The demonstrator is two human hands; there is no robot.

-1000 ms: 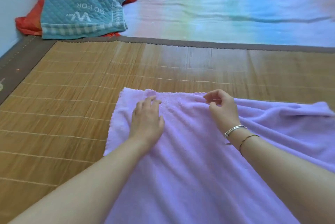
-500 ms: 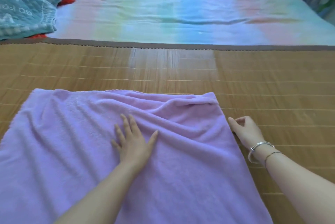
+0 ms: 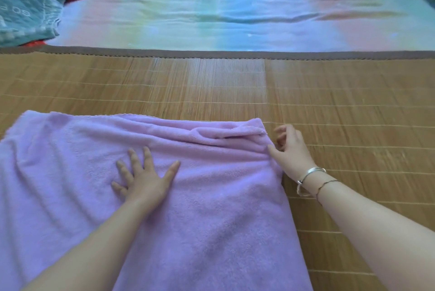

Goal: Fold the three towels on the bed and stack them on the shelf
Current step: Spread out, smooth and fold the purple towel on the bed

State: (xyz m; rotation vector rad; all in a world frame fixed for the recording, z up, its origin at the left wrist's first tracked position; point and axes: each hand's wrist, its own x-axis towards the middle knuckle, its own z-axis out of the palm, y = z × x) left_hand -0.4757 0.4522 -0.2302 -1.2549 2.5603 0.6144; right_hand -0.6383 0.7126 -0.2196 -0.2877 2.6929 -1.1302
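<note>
Purple towel (image 3: 211,208) lies spread on the bamboo mat (image 3: 341,102), filling the frame from 6 to 9 o'clock, with wrinkles bunched near its far right corner. Left hand (image 3: 143,177) rests flat on the towel's middle, fingers splayed and straight. Right hand (image 3: 290,151), at 3 o'clock of the left, sits at the towel's right edge, thumb touching the cloth, fingers loosely curled above the mat; whether it pinches the edge cannot be told. Teal quilted blanket (image 3: 26,5) lies at 10 o'clock.
</note>
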